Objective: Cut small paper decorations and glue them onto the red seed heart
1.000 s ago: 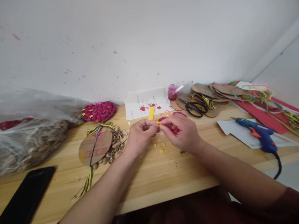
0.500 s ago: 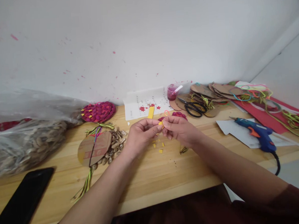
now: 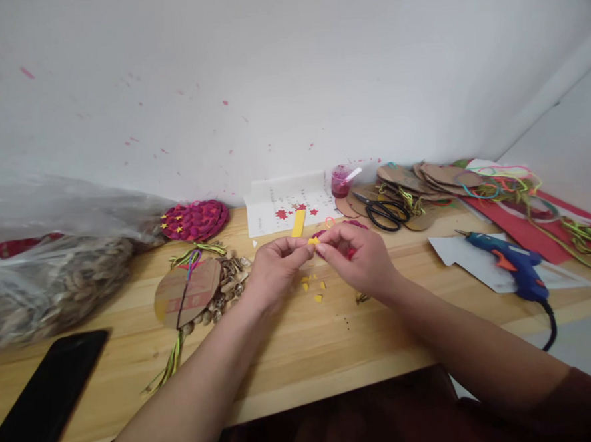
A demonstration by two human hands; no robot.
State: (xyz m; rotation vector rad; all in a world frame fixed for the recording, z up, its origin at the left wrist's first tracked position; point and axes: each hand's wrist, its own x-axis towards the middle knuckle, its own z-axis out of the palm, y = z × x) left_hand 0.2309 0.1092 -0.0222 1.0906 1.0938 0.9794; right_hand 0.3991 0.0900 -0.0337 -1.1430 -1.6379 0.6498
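Above the middle of the wooden table, my left hand [image 3: 277,265] and my right hand [image 3: 362,258] meet at the fingertips. Both pinch one small yellow piece [image 3: 314,241], which looks like a star; the fingers cover part of it. Just behind my left fingers lies a yellow strip [image 3: 299,223], its near end hidden. Several yellow scraps [image 3: 319,298] are scattered on the table below my fingertips. A purple-red decorated piece [image 3: 356,224] is mostly covered by my right hand.
Red stars [image 3: 281,214] lie on printed paper [image 3: 259,206]. Behind and right are a cup [image 3: 341,183], scissors [image 3: 388,215] and cardboard discs [image 3: 406,179]. A glue gun [image 3: 518,267] rests at right. On the left are a shell-covered disc [image 3: 199,290], a plastic bag [image 3: 73,281] and a phone [image 3: 50,396].
My right hand has turned, its thumb now pointing toward the left fingertips. The yellow piece has shifted slightly left and shows more. The other things lie as before.
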